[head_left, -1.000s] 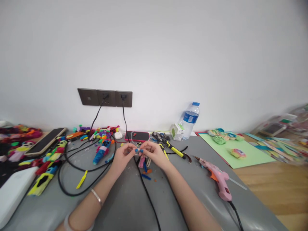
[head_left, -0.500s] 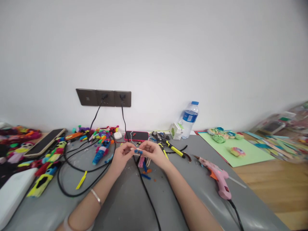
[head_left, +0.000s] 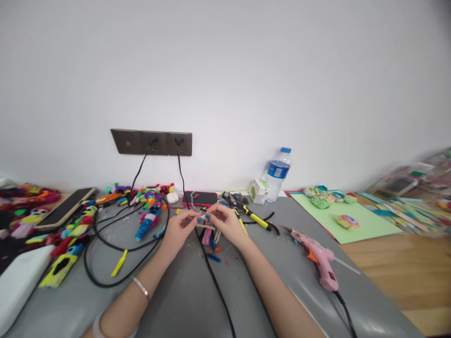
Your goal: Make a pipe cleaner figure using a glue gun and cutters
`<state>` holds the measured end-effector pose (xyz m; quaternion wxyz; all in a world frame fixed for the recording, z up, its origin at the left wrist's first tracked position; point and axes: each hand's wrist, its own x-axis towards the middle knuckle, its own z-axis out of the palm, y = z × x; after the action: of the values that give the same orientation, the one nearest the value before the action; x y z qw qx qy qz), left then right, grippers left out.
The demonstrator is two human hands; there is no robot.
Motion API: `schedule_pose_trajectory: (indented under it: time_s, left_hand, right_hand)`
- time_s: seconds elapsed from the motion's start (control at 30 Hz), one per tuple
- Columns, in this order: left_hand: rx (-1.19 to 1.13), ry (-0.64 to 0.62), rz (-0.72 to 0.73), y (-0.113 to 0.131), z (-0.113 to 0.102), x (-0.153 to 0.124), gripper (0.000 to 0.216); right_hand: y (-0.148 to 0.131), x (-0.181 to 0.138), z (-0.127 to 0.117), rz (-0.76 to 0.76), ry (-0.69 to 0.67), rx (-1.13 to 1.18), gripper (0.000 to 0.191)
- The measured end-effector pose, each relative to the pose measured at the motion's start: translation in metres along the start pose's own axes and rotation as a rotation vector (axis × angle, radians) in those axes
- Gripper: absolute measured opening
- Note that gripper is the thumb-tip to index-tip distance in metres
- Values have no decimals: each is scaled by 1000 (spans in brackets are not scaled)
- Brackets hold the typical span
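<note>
My left hand (head_left: 180,228) and my right hand (head_left: 225,226) meet above the grey table, fingers pinched. Between their fingertips is a thin cream pipe cleaner (head_left: 205,226), part of it hanging just below the fingers. Blue shows at the fingertips, apparently nail polish. Beneath my hands lie a pink fuzzy piece (head_left: 206,236), a short blue pipe cleaner piece (head_left: 213,257) and an orange one (head_left: 217,249). Pliers with yellow-and-black handles (head_left: 256,218) rest just right of my right hand.
A pink glue gun (head_left: 322,263) lies at the right, near green paper (head_left: 338,213) with crumpled flowers. A water bottle (head_left: 278,174) and small box (head_left: 259,191) stand by the wall. Black cables (head_left: 95,272) loop at left beside fuzzy dolls (head_left: 65,265), a phone (head_left: 66,208) and a white power bank (head_left: 24,281).
My fingertips have shifted slightly apart and turned, so more of the cream pipe cleaner shows below them. Everything else on the table has stayed in place.
</note>
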<state>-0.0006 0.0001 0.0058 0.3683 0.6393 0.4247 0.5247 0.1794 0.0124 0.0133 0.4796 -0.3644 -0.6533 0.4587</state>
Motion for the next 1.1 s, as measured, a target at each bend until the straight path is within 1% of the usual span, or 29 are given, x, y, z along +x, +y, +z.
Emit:
schedule_pose_trajectory:
  time_s: [0.1, 0.17, 0.3, 0.4, 0.47, 0.6, 0.7, 0.8, 0.9, 1.0, 1.1]
  left_hand:
    - [6, -46, 6, 0, -1, 0, 18]
    - [2, -70, -20, 1, -1, 0, 20]
    - [-16, -81, -107, 1, -1, -1, 25]
    - [19, -85, -119, -1, -2, -1, 26]
    - [52, -92, -84, -2, -1, -1, 25]
    - [135, -56, 63, -1, 1, -3, 19]
    - [221, -53, 124, 1, 2, -4, 14]
    - [271, -27, 143, 3, 1, -5, 13]
    - [292, -11, 133, 3, 1, -5, 12]
    - [268, -28, 129, 1, 1, -5, 14]
    - [221, -56, 164, 0, 1, -4, 17]
  right_hand:
    - [-1, 0, -1, 20, -31, 78, 24]
    - [-1, 1, -1, 31, -45, 116, 27]
    - [-2, 1, -1, 37, -45, 180, 30]
    - [-1, 1, 0, 41, -43, 196, 31]
    - [0, 1, 0, 46, -43, 198, 31]
    - [2, 2, -1, 57, -44, 209, 29]
    - [1, 1, -1, 72, -55, 204, 27]
    - [1, 0, 0, 85, -86, 215, 27]
    - [2, -1, 1, 59, -112, 239, 28]
    - [2, -1, 1, 58, -101, 240, 28]
    - [2, 0, 0, 73, -79, 240, 28]
